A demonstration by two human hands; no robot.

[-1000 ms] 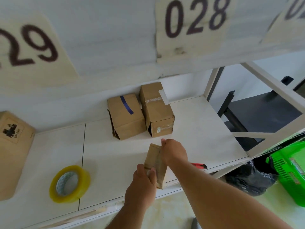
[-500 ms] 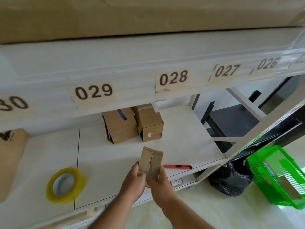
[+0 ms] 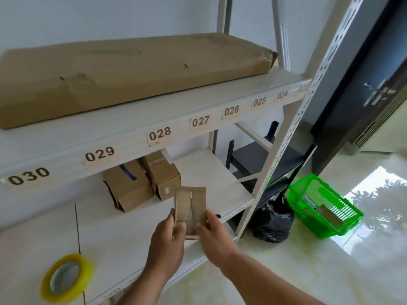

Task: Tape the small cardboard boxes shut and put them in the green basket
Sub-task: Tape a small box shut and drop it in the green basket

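Cardboard — a small box [image 3: 191, 208] held at frame centre, above the shelf [image 3: 209, 172], gripped by both hands, left [image 3: 168, 241] and right [image 3: 214, 235] — green basket [image 3: 323, 205] lower right on the floor.

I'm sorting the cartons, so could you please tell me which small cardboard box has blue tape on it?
The left box on the shelf, under label 029, has a blue strip across its top; its neighbour and the held box have none.
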